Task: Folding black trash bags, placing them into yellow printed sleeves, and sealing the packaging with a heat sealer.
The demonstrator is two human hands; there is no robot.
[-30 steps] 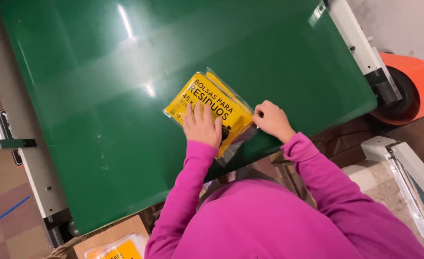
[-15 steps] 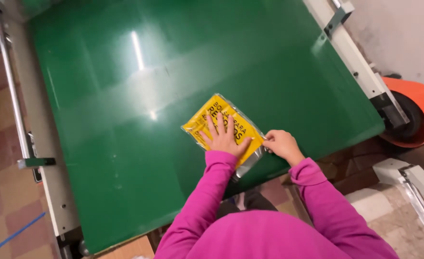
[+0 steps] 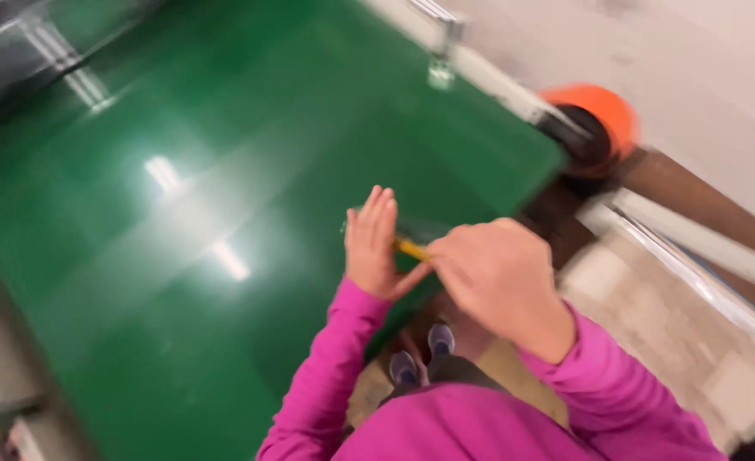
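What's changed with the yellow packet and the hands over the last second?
The yellow packet has come up off the green belt, where it lay flat, and now sits edge-on between the left hand and right hand, both raised. The orange roll stays beside the belt.

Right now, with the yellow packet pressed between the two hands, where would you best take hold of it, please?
Probably by its thin edge, coming from above the green table. The yellow packet stands on edge, only a narrow strip showing between the left hand and the right hand, whose palms cover its flat faces. The picture is blurred, so its far end cannot be made out.
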